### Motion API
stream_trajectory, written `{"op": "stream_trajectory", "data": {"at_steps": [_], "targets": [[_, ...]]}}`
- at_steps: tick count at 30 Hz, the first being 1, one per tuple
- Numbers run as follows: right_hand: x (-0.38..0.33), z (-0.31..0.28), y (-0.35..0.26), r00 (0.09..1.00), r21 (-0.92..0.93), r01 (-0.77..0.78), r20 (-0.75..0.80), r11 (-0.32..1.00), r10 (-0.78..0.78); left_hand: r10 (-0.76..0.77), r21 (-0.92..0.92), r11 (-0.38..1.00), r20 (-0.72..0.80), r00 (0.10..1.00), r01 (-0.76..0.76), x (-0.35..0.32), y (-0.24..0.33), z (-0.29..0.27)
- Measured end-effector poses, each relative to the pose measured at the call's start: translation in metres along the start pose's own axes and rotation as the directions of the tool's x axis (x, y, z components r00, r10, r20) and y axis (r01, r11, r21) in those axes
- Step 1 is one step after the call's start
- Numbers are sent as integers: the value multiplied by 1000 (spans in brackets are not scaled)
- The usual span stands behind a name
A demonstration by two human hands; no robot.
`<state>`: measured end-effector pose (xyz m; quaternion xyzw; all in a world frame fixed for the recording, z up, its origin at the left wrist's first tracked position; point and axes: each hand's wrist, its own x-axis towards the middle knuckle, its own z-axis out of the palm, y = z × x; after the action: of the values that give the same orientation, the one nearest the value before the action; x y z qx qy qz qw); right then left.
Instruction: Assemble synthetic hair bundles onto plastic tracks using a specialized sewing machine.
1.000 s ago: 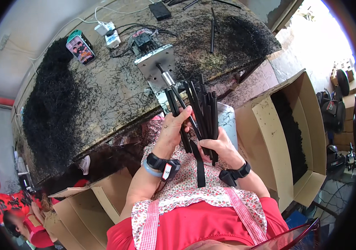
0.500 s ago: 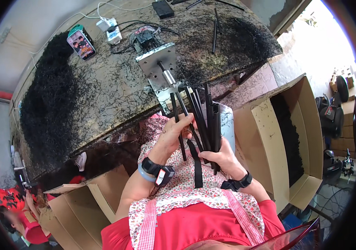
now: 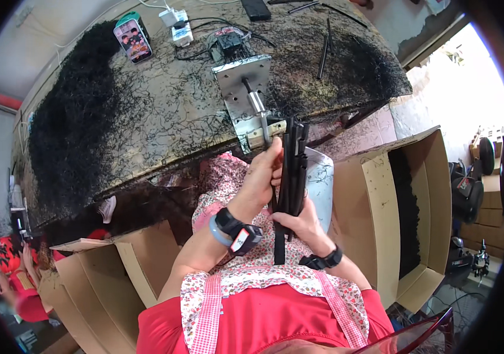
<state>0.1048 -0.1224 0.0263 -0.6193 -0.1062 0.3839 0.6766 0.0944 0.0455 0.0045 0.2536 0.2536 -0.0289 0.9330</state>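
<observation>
At the near edge of the worktop (image 3: 184,112), a bundle of black tubes (image 3: 292,171) is held in front of the floral apron (image 3: 263,277), just beside the metal shaft (image 3: 265,124) that juts from a plate-mounted motor (image 3: 228,46). From where I stand, the right hand (image 3: 303,223) is wrapped round the bundle's lower part. The left hand (image 3: 259,177) is curled close beside it, one fingertip up near the shaft's end; whether it grips a tube of its own, I cannot tell. The two hands are near each other, not clasped. I'd judge the step in hand to be working tubes at the shaft, the rest bunched in the right. The next move seems to call for a steady right grip and a left hand lined up with the shaft, fingertips clear of the silver coupling (image 3: 256,101).
</observation>
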Motion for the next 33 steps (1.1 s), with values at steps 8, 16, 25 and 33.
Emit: {"op": "stream_trajectory", "data": {"at_steps": [8, 16, 25, 33], "targets": [[-16, -6, -33, 982, 152, -189, 10, 970, 189, -1, 116, 993, 32, 999, -3, -6, -11, -10], [7, -18, -28, 980, 82, -195, 63, 977, 190, 135, 295, 947, -3, 991, -128, 10, 5, -7], [-36, -85, -37, 893, -884, 438, 449, 163, 36, 303, 808, 495, 184, 935, -319, -40, 27, -8], [-6, -47, -55, 784, -716, 613, 605, -334, 141, -373, 947, 216, 306, 876, -238, -26, -42, -7]]}}
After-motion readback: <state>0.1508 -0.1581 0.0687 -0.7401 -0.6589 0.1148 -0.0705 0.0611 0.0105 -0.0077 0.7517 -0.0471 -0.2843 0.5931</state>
